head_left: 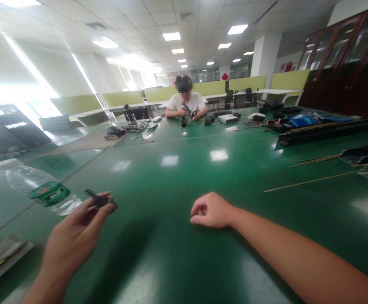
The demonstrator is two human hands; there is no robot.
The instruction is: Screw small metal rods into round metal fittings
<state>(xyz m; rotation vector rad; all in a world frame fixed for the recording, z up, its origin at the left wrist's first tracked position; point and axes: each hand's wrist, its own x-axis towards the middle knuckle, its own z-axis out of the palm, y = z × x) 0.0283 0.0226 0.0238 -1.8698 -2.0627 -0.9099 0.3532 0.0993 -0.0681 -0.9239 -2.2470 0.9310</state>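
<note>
My left hand [73, 240] is raised above the green table [171, 190] at lower left, its thumb and fingers pinching a small dark part [100, 199]. A short rod-like stub sticks out of that part toward the upper left; its exact kind is unclear. Just behind my left hand, a clear plastic water bottle [49, 192] with a green label appears tilted. My right hand [214, 210] rests on the table right of centre, fingers curled inward toward the thumb. Nothing shows in its hollow. The two hands are well apart.
Across the table a person [185, 103] handles a dark tool among small parts. Thin yellowish rods [310, 181] and long black channels [317, 131] lie at right, near a blue bundle [304, 120]. A flat grey object [3, 259] sits at lower left.
</note>
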